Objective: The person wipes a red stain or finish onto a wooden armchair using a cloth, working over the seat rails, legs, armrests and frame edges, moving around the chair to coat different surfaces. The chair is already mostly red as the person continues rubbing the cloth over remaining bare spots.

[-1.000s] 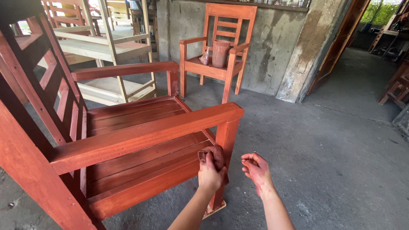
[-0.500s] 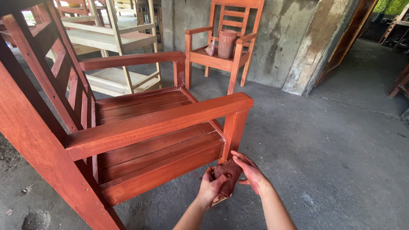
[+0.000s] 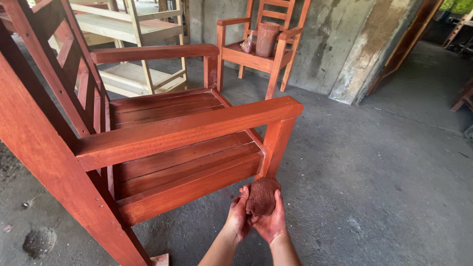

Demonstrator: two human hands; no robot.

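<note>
Both hands low in front of the red-stained chair [image 3: 162,148]. Left hand [image 3: 238,214] and right hand [image 3: 270,222] cupped together, grips closed around a reddish-brown stained rag [image 3: 261,195], held just below the chair's front leg [image 3: 275,148], above the concrete floor [image 3: 384,172]. Second chair [image 3: 261,44] against the wall, a pot [image 3: 266,38] on its seat.

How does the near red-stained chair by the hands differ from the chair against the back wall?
The near chair is broad, with a bare slatted seat; the far chair is narrower and carries a stained container on its seat. The near chair is darker red, the far chair more orange. Both hands, left hand and right hand, hold a stained pad beside the near chair's front leg; nothing touches the far chair. Both are wooden armchairs.
</note>
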